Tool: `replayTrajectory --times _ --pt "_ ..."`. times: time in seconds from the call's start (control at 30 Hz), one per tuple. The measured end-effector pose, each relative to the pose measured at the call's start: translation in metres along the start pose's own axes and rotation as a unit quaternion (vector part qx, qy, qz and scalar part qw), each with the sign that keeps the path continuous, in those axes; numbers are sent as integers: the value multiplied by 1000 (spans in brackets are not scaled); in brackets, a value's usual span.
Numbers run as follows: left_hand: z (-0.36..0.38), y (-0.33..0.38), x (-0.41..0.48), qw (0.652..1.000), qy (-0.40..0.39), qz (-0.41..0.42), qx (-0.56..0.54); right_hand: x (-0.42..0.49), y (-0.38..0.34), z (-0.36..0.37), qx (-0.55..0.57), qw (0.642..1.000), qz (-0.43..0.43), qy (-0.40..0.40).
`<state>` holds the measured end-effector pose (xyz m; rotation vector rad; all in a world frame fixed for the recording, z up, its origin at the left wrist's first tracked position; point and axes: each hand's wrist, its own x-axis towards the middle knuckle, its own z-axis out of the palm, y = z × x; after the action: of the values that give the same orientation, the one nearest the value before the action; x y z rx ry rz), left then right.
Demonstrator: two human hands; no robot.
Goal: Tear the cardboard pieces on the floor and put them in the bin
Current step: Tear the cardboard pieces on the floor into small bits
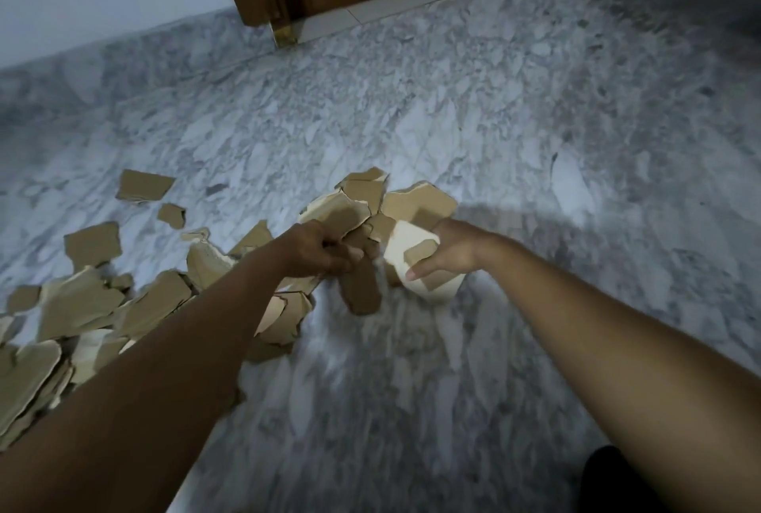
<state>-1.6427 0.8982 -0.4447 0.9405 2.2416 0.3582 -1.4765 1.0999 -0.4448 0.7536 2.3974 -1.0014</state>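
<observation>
Reaching forward, left hand (317, 252) grasping brown cardboard scraps (362, 290), right hand (451, 253) pinching pale piece (412, 238).

Both bare arms reach forward from the near edge and converge toward the middle. The left arm (164, 347) runs up from the near left corner, the right arm (597, 327) from the near right. The left hand (319, 253) is back-up, its fingers curled into a fist round a brown cardboard strip (362, 286) that hangs below it. Just to its right, the right hand (451, 253) pinches a pale cardboard piece (428, 261), thumb (414, 274) on the near face, the other fingers hidden behind. The hands are close but apart.
</observation>
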Motion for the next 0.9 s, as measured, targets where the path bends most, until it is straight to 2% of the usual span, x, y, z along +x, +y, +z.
replayTrajectory --times 0.13,0.2,0.27,0.33,0.4,0.47,0.57,0.7,0.8,0.9 --pt "14 -9 -13 997 -65 29 19 22 -11 46 -41 993 17 109" --pt "21 -8 -12 995 -53 61 55 23 -12 53 -16 989 20 144" --pt "26 -3 -10 991 -33 88 98 21 -11 51 -32 993 16 115" --pt "31 4 -10 987 -28 100 126 16 -6 47 -60 997 17 40" --pt "36 10 -9 980 -44 113 155 11 4 37 -57 998 31 -17" --pt "40 15 -5 976 -58 126 170 7 14 29 -58 997 46 -37" --pt "36 16 -2 961 -24 163 220 5 15 24 -83 995 48 -27" --pt "38 9 4 943 18 201 265 8 5 14 -73 995 11 -61" --pt "37 11 10 925 8 205 319 19 -9 -16 -44 999 -17 -10" --pt "38 15 11 928 16 210 309 38 -21 -44 -41 998 -15 41"
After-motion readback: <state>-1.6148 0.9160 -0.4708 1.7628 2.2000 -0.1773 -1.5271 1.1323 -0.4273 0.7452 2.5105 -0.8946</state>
